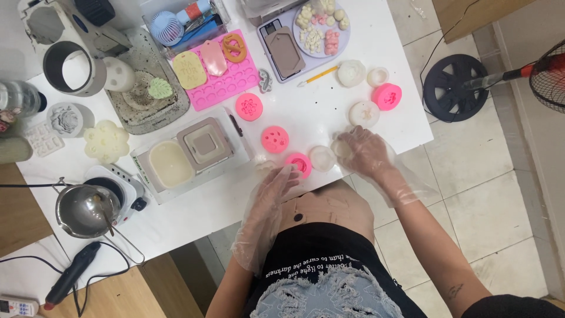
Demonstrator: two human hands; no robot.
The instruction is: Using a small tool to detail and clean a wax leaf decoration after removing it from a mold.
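Observation:
Both my hands wear loose clear plastic gloves and rest at the near edge of a white table (312, 109). My left hand (274, 187) touches a small pink round silicone mould (300, 163); whether it grips the mould I cannot tell. My right hand (363, 151) covers a pale round mould (340, 147) at its fingertips. A translucent white round mould (322, 158) lies between the two hands. Other pink round moulds (275, 139) (249, 106) (386, 96) and a white one with a flower relief (364, 113) lie just beyond.
A pink mould tray (231, 79) with shaped pieces, a plate of small cast pieces (321, 26), a pencil (318, 75), a scale with a bowl (172, 162), a hot plate with a metal pot (88, 209) and a heat tool (70, 275) stand around. A fan (550, 73) is at the right.

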